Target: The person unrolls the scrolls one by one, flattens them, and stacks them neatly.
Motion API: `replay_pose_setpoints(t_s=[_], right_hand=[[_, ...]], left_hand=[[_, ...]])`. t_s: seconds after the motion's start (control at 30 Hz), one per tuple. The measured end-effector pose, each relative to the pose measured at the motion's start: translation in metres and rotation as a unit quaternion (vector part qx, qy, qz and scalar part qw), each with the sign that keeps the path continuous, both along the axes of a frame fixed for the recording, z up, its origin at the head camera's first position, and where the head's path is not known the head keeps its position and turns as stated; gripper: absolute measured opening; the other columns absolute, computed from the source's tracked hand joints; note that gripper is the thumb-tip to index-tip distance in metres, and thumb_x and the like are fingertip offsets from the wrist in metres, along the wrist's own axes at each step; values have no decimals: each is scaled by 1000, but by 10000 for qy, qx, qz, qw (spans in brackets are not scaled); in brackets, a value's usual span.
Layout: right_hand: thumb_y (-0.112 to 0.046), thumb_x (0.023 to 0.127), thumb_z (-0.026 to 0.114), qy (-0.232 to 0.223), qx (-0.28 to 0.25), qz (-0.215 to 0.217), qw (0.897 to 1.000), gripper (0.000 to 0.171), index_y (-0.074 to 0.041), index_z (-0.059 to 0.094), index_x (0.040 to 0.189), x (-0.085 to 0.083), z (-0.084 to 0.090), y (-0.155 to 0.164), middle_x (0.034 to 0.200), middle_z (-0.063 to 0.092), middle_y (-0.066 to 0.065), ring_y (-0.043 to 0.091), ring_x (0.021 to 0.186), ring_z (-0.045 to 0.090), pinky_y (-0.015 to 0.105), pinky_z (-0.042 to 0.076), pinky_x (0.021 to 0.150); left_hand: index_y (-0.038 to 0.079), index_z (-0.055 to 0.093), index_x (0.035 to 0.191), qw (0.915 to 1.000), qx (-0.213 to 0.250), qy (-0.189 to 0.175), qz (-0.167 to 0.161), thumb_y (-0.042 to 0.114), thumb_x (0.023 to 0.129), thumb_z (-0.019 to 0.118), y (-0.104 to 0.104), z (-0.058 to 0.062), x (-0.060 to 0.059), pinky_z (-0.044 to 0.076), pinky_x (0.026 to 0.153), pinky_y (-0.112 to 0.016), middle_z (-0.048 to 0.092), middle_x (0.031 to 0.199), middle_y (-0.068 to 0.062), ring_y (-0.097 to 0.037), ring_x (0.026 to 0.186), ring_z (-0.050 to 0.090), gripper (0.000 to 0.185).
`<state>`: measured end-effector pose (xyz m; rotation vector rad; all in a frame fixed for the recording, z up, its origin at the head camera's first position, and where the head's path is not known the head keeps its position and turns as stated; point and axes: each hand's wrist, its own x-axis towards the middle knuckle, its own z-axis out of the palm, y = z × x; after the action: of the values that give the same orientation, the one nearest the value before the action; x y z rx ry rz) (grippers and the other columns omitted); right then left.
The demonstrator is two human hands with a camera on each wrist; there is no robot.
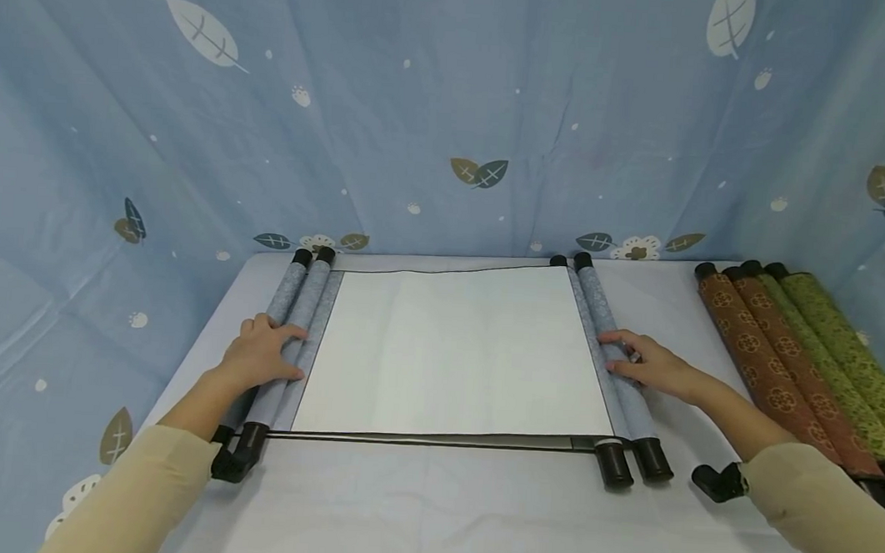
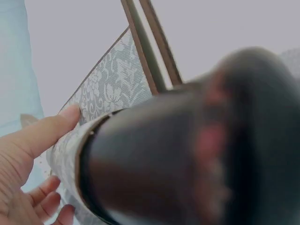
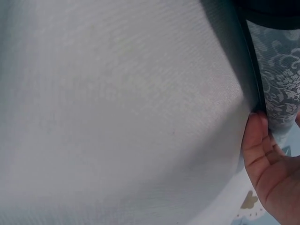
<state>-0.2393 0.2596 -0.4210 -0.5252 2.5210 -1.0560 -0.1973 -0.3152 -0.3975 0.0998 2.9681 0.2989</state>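
Observation:
A scroll lies unrolled on the table, its blank white sheet point(image 1: 453, 352) flat between two pairs of grey patterned rolls with black end caps. My left hand point(image 1: 262, 352) lies over the left rolls point(image 1: 302, 290), fingers curled on the inner one. The left wrist view shows that roll's damask cloth point(image 2: 112, 84), a blurred black end cap point(image 2: 187, 159) close up, and my left hand point(image 2: 28, 154) with thumb and fingers on either side. My right hand point(image 1: 644, 366) holds the right rolls point(image 1: 599, 306). In the right wrist view its thumb point(image 3: 255, 136) sits against the roll point(image 3: 279, 70) beside the sheet point(image 3: 117, 117).
Several rolled scrolls, brown and green point(image 1: 783, 361), lie side by side at the table's right edge. A blue cloth with leaf prints point(image 1: 452, 102) hangs behind and on both sides. The table's white cover point(image 1: 430, 510) shows bare in front of the scroll.

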Motion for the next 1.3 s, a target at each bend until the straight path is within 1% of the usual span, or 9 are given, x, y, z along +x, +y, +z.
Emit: replay_pose_setpoints(t_s=[0.27, 0.47, 0.53, 0.67, 0.77, 0.83, 1.0, 1.17, 1.3], right_hand=[[-17, 94, 58, 52, 11, -20, 10000, 53, 3, 38, 138, 0, -2, 0, 96, 45, 16, 20, 76, 42, 30, 44, 57], [-19, 95, 56, 304, 161, -52, 9994, 53, 4, 38, 139, 0, -2, -4, 100, 49, 22, 19, 71, 46, 30, 44, 57], [-21, 95, 57, 409, 405, -116, 9983, 55, 4, 37, 140, 3, -1, -6, 108, 47, 30, 25, 78, 50, 33, 46, 61], [-25, 95, 57, 818, 1026, -180, 9912, 57, 4, 37, 140, 13, 1, -10, 122, 37, 42, 51, 100, 51, 53, 49, 74], [-29, 95, 56, 1199, 1456, -212, 9818, 58, 2, 37, 140, 21, 5, -12, 128, 36, 41, 56, 111, 46, 59, 47, 77], [-33, 94, 57, 1318, 1552, -306, 9786, 61, 0, 37, 141, 28, 11, -12, 130, 37, 38, 50, 106, 51, 53, 50, 71], [-38, 89, 65, 1465, 1194, -618, 9800, 73, -1, 34, 144, 39, 26, -9, 130, 44, 29, 33, 93, 55, 33, 46, 57], [-35, 83, 73, 1962, 837, -810, 9736, 78, -1, 36, 143, 46, 34, -5, 130, 48, 25, 34, 95, 56, 35, 48, 61], [-27, 79, 77, 2422, 608, -849, 9646, 76, 0, 39, 140, 48, 37, -4, 126, 51, 26, 34, 91, 58, 40, 49, 66]], left_hand=[[10, 53, 131, 9998, 144, -157, 64, 28, 77, 77, -2, 2, -1, 45, 55, -44, 39, 117, -37, -51, 102, 47, 61], [8, 53, 131, 10000, -19, 49, 13, 26, 81, 74, 3, 0, 0, 44, 55, -43, 41, 114, -34, -46, 98, 48, 56], [7, 53, 131, 9999, -76, 107, -41, 24, 82, 73, 6, -2, 2, 45, 57, -45, 40, 115, -34, -46, 100, 46, 55], [4, 51, 132, 9992, -322, 152, -186, 24, 85, 71, 12, -6, 7, 47, 68, -54, 36, 125, -37, -53, 113, 38, 55], [2, 52, 132, 9977, -527, 291, -296, 26, 85, 69, 14, -6, 10, 43, 79, -62, 34, 130, -39, -56, 120, 33, 55], [1, 51, 132, 9970, -543, 408, -365, 28, 86, 69, 16, -6, 11, 38, 85, -65, 34, 131, -38, -56, 121, 33, 56], [0, 48, 134, 9962, -141, 801, -297, 31, 84, 71, 27, -3, 14, 30, 92, -67, 40, 130, -34, -54, 119, 35, 63], [0, 41, 140, 9924, 626, 1060, -23, 36, 83, 71, 44, 1, 15, 30, 92, -67, 41, 131, -32, -51, 119, 38, 73], [3, 37, 143, 9827, 1433, 1141, 269, 40, 83, 71, 57, 5, 20, 38, 88, -61, 45, 130, -27, -46, 116, 44, 79]])
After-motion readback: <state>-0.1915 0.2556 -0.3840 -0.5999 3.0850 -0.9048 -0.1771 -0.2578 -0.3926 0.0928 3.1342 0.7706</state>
